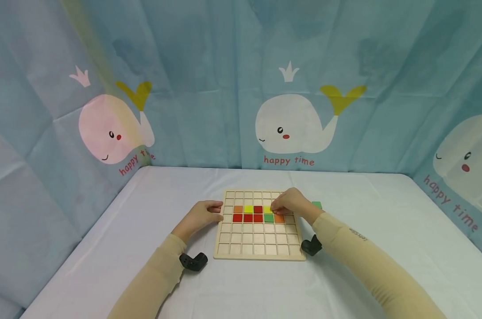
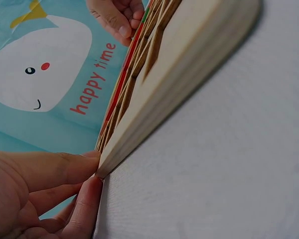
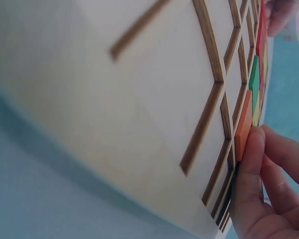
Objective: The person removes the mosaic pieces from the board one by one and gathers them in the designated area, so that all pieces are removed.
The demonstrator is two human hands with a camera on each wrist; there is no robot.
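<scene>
A wooden grid board (image 1: 258, 250) lies on the table with two rows of coloured square tiles in its cells. The upper row shows an orange tile (image 1: 238, 209), yellow ones and a red tile (image 1: 258, 209); the lower row has several red tiles, a green tile (image 1: 268, 218) and an orange tile (image 3: 244, 127). My left hand (image 2: 45, 194) pinches the board's left edge between thumb and fingers. With thumb and forefinger together, my right hand (image 1: 290, 202) is at the right end of the upper row, against a yellow tile (image 1: 267, 209). Whether a tile is between those fingertips is hidden.
Just past my right wrist, a green piece (image 1: 317, 204) lies on the white-covered table (image 1: 177, 186). Black wrist devices (image 1: 194, 262) are on both forearms. A blue whale-print curtain (image 1: 209, 124) hangs around the table's back and sides.
</scene>
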